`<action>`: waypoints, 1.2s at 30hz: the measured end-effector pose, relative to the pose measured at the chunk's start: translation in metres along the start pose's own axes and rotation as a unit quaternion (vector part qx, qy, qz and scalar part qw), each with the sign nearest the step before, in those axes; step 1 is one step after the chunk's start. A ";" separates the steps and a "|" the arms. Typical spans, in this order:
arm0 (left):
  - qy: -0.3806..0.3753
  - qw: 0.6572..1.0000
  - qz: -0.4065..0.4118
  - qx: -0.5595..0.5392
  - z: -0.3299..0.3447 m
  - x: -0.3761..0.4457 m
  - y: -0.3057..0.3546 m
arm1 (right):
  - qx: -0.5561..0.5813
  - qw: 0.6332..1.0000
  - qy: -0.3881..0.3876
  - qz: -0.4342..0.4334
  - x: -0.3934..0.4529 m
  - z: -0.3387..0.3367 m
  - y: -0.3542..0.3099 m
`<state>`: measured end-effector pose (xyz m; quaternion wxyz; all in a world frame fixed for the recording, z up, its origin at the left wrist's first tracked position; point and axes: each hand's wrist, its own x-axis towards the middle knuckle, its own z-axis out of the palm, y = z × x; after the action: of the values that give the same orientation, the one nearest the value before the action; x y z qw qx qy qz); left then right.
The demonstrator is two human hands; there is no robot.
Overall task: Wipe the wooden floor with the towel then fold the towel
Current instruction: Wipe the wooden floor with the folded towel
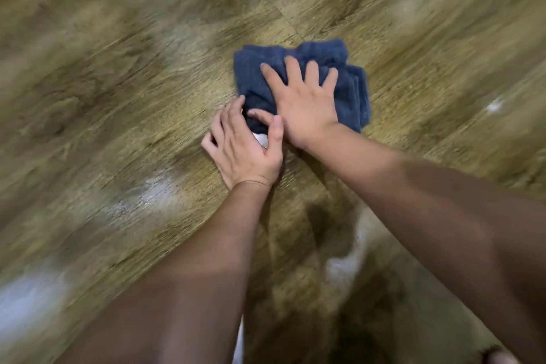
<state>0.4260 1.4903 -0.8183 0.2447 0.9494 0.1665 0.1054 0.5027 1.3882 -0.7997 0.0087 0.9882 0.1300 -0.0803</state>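
Wooden floor (118, 74): bare boards open from 7 through 12 to 4 o'clock. Obstacle: folded blue towel (257, 80) at centre, under both hands.

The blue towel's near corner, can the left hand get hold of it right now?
Probably yes: the left hand already lies at that corner of the blue towel, nothing between; the right hand presses flat further up.
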 end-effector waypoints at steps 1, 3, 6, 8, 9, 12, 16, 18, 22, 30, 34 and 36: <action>-0.002 1.000 0.000 0.008 0.000 0.001 0.001 | 0.007 1.000 0.004 0.010 0.001 -0.001 -0.001; -0.016 0.999 -0.001 0.038 0.000 0.001 0.001 | 0.024 0.999 0.022 0.023 -0.005 0.001 -0.004; -0.048 0.996 0.016 0.072 0.002 0.002 0.000 | 0.046 0.997 0.037 0.052 -0.015 0.001 -0.003; -0.077 0.992 0.039 0.087 0.002 0.002 -0.005 | 0.059 0.996 0.026 0.068 -0.024 -0.001 0.005; -0.086 0.990 0.047 0.099 0.003 0.002 -0.007 | 0.063 0.995 0.019 0.076 -0.031 -0.002 0.012; -0.117 0.986 0.024 0.117 0.003 0.007 -0.006 | 0.056 0.994 -0.003 0.092 -0.067 -0.002 0.046; -0.164 0.961 0.027 0.219 -0.005 0.023 0.018 | -0.025 0.996 -0.084 0.025 -0.124 -0.009 0.119; -0.199 0.941 0.063 0.265 -0.007 0.018 0.047 | -0.055 0.991 -0.123 0.003 -0.159 -0.011 0.162; -0.313 0.870 0.289 0.247 0.009 -0.026 0.121 | -0.078 0.982 -0.167 0.048 -0.238 -0.004 0.229; -0.451 0.846 0.206 0.196 0.061 -0.085 0.180 | -0.038 0.981 -0.021 0.189 -0.364 0.032 0.273; -0.446 0.852 0.196 0.193 0.068 -0.092 0.177 | -0.009 0.981 0.008 0.193 -0.349 0.043 0.266; -0.447 0.856 0.189 0.179 0.071 -0.090 0.175 | -0.002 0.983 0.012 0.185 -0.333 0.041 0.266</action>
<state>0.4091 1.2821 -0.8021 0.0942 0.9348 -0.1276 -0.3178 0.2472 1.0449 -0.7876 0.0244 0.9960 -0.0551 -0.0653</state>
